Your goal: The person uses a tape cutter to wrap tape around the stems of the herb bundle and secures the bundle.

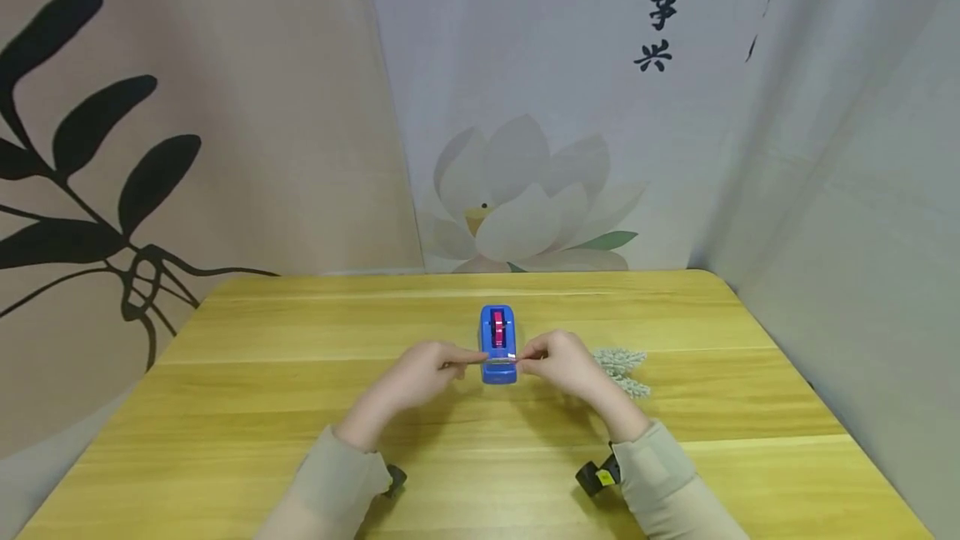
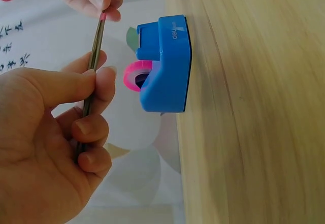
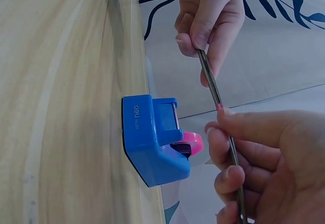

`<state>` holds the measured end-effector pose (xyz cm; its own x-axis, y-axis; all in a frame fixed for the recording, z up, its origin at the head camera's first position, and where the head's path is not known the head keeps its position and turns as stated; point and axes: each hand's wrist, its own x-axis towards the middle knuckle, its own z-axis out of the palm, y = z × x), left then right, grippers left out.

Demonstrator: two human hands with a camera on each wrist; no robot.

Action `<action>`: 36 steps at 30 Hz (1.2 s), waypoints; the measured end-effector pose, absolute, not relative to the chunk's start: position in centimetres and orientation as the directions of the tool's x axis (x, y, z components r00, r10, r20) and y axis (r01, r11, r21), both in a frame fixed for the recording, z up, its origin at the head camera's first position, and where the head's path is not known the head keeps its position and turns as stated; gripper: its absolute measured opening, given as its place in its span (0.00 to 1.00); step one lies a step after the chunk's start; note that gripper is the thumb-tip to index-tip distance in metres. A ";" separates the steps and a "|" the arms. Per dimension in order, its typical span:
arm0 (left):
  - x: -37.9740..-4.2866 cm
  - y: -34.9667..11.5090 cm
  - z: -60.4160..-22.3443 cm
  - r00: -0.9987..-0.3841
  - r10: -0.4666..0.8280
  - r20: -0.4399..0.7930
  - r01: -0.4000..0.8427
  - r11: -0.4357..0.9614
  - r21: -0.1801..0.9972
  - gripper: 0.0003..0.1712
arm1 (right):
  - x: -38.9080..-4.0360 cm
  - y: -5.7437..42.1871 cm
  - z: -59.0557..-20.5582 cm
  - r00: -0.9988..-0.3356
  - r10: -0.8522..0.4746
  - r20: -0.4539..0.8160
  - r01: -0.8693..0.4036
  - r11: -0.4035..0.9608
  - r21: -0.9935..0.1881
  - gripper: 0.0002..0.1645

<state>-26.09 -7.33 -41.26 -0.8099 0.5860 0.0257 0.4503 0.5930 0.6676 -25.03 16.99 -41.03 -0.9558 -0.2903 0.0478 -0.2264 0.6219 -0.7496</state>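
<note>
Both hands hold a thin bundle of brownish-green stems (image 3: 210, 76) level above a blue tape dispenser (image 1: 498, 375). My left hand (image 1: 418, 375) grips one stretch, thumb on top and fingers curled round it. My right hand (image 1: 562, 367) pinches the stems further along with thumb and forefinger. Right at that thumb, a narrow band of pink tape (image 3: 220, 106) circles the stems. Pale grey-green leafy sprigs (image 1: 621, 369) show beyond the right wrist, in line with the stems. The dispenser carries a pink tape roll (image 2: 136, 75).
A wooden table (image 1: 225, 407) lies beneath, its far edge against a printed curtain (image 1: 300, 107). Dark wrist devices (image 1: 597, 476) sit under both sleeves.
</note>
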 end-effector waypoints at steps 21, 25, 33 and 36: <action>-26.2 -7.8 -41.0 -0.824 0.564 0.056 0.461 0.609 0.646 0.23 | -25.0 16.9 -41.1 -0.917 -0.374 0.140 -0.351 0.587 -0.729 0.08; -26.1 -7.8 -40.9 -0.826 0.561 0.045 0.452 0.615 0.646 0.23 | -25.1 16.9 -41.2 -0.915 -0.381 0.133 -0.349 0.581 -0.735 0.09; -26.0 -7.7 -40.8 -0.821 0.569 0.042 0.458 0.613 0.643 0.22 | -25.1 16.9 -41.4 -0.907 -0.408 0.102 -0.346 0.586 -0.732 0.09; -26.0 -7.7 -40.8 -0.816 0.575 0.051 0.470 0.610 0.638 0.22 | -25.1 16.9 -41.4 -0.908 -0.409 0.088 -0.338 0.593 -0.731 0.09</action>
